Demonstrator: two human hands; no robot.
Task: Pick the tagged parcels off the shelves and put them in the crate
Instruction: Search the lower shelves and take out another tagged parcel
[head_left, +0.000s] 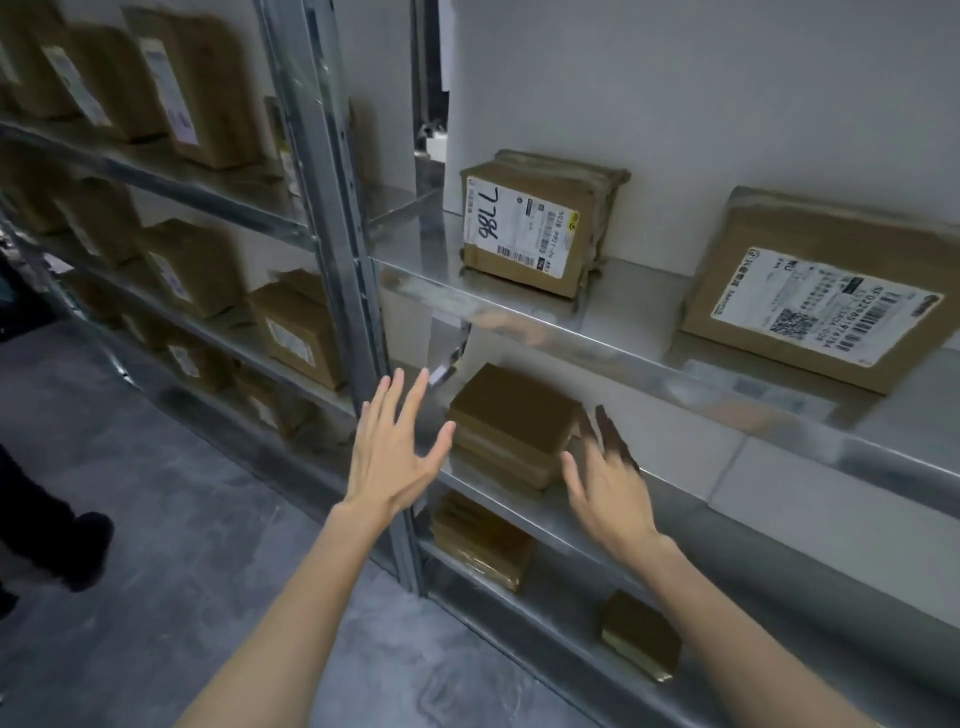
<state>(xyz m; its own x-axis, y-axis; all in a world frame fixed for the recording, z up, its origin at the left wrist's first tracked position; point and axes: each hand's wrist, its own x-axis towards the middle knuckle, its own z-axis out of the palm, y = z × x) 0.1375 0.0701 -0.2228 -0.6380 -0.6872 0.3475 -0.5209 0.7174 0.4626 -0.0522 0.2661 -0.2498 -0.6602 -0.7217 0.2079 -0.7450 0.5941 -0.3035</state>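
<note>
Both hands, left hand (390, 453) and right hand (607, 484), each grip spread apart and empty, flank a brown parcel (511, 422) on the middle shelf (587, 512), apparently poised to clasp its opposite sides.

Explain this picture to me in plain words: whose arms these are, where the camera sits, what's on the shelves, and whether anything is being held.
The camera is worn on a person's head, looking forward and down, so the two bare arms are that person's own. The left hand and right hand are open, reaching on either side of a small stack of brown parcels on a metal shelf. Nothing is held yet. On the shelf above stand a box marked 7786 and a flatter labelled box. More parcels sit lower down and on the blurred rack to the left. No crate is visible.
</note>
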